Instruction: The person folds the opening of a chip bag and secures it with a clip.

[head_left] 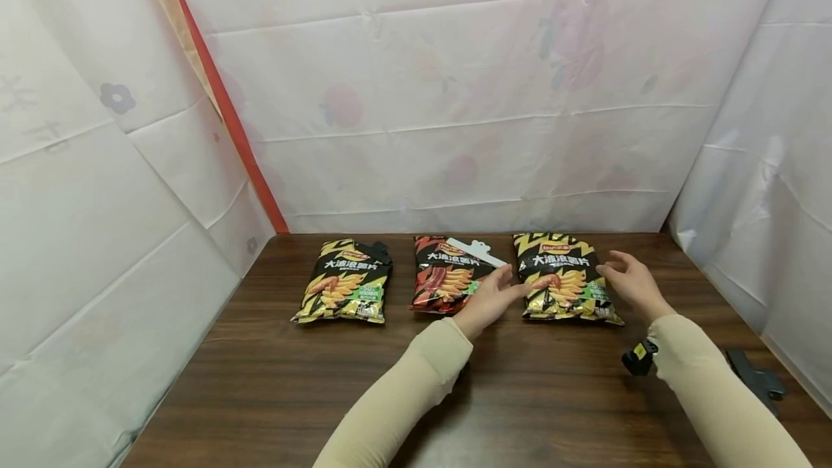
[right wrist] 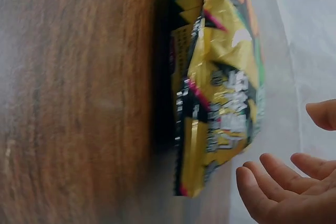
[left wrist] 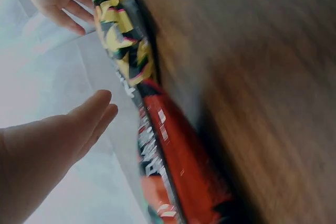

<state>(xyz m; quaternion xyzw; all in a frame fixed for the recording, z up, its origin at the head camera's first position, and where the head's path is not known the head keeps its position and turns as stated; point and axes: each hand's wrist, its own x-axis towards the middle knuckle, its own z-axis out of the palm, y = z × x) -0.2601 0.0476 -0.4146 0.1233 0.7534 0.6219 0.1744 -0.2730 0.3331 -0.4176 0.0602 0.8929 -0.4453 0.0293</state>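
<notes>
A yellow-and-black chip bag (head_left: pixel 564 282) lies on the table between my two hands. My left hand (head_left: pixel 492 300) hovers at its left side and in front of the red-and-black chip bag (head_left: pixel 434 287), fingers extended and holding nothing. At the right edge of the yellow-and-black bag is my right hand (head_left: pixel 632 283), its fingers loosely bent and nothing in them. In the right wrist view a gap shows between those fingers (right wrist: pixel 286 182) and the bag (right wrist: pixel 226 93). A white clip (head_left: pixel 477 252) sits slantwise across the red bag's top right corner.
Another yellow-and-black chip bag (head_left: pixel 341 287) lies at the left, with a black clip (head_left: pixel 375 251) at its top right corner. A loose black clip (head_left: pixel 757 380) rests near the table's right edge. White sheets (head_left: pixel 455 92) enclose the dark wooden table (head_left: pixel 273 374).
</notes>
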